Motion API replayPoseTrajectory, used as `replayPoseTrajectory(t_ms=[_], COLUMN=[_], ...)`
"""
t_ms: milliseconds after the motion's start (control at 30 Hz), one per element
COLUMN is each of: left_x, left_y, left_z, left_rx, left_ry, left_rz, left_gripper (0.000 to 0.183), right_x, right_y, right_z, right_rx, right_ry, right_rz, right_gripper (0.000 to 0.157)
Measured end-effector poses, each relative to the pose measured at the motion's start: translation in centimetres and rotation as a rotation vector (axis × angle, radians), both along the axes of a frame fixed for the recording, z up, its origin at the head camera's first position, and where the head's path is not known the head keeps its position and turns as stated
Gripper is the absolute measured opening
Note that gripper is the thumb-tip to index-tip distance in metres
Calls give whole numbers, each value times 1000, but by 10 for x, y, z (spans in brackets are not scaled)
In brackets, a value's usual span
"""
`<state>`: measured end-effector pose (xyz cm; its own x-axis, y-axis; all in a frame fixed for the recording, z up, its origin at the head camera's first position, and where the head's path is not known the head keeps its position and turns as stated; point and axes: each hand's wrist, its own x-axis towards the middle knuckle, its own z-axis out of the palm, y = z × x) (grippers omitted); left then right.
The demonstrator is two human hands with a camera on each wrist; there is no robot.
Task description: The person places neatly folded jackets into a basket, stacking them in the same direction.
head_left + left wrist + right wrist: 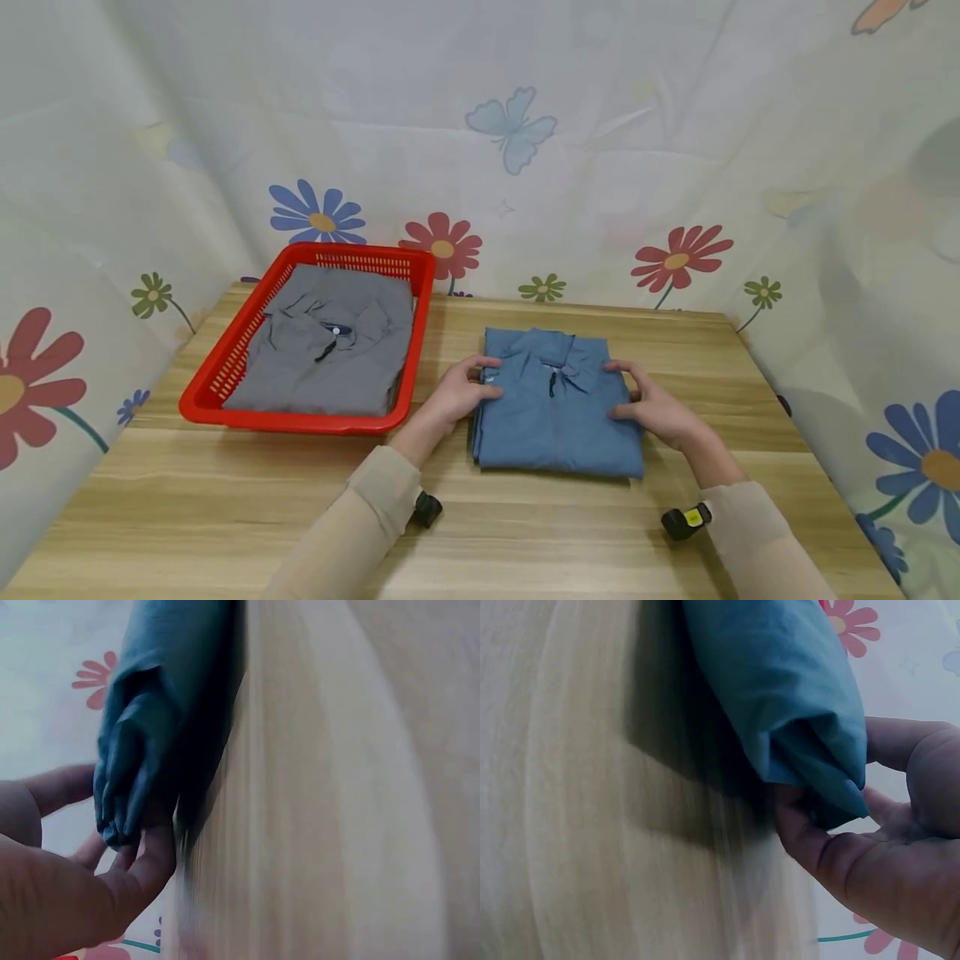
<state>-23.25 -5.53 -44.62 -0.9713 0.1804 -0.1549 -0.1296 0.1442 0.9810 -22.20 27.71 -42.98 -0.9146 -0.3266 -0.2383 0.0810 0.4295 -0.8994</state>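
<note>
A folded blue jacket (558,425) with a collar and a dark zip pull lies between my hands, its front facing up. My left hand (459,390) grips its left edge, thumb on top. In the left wrist view, fingers (154,851) curl beneath the layered folds. On the opposite edge, my right hand (660,410) holds the jacket in the same way. The right wrist view shows fingers (799,825) tucked under the fabric, where a dark shadow falls between the cloth and the wood.
To the left stands a red plastic basket (296,422) with slotted walls, holding a folded grey jacket (315,379). Both rest on a wooden table (525,533). A white curtain (420,108) printed with flowers and butterflies hangs behind and along both sides.
</note>
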Motion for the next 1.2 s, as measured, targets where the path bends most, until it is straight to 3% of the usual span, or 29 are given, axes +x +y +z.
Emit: replayPoseTrajectory(t_ms=[200,667,967,1200], left_x=[1,6,12,19], left_y=[1,3,-2,-14], left_z=[2,4,27,49], left_rx=[-45,-73,-26,-2], left_ry=[11,33,10,42], left_rz=[29,41,53,66], left_gripper=[51,48,45,44], right_x=[1,6,9,11], right_y=[1,-6,-8,-16], right_z=[-5,9,29,48], right_rx=[-54,-8,-17,9], right_ry=[-42,45,79,102], right_rz=[9,-15,12,16], right_gripper=[65,64,66,67])
